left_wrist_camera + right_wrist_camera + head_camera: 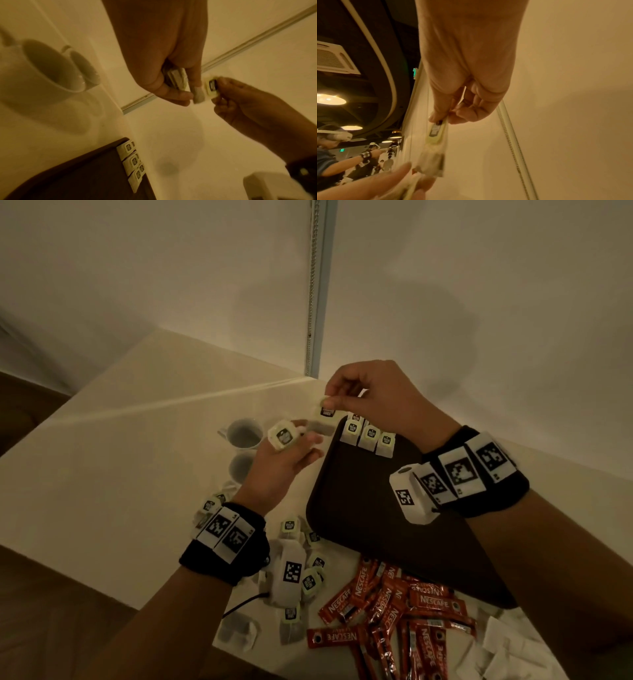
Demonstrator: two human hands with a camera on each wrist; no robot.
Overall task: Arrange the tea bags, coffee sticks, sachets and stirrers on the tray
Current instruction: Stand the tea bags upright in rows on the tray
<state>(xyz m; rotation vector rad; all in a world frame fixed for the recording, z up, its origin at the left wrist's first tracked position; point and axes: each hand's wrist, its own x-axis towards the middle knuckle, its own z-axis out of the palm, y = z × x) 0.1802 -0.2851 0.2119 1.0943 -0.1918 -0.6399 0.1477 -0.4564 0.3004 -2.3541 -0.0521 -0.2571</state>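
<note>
Right hand (376, 398) pinches a tea bag (323, 419) above the tray's (359, 508) far corner; left hand (281, 463) grips more tea bags (282, 436) beside it.

Glossy foil coffee sticks (394, 607), matt tray (359, 508)

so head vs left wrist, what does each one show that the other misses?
Head only: the red Nescafe coffee sticks and the loose pile of pale-tagged tea bags on the cream table, plus the left hand's back.

Left wrist only: the stack of tea bags held under that hand's curled fingers.

Both: the right hand pinching one tea bag by its tag, the row of tea bags on the dark brown tray, and two white mugs.
</note>
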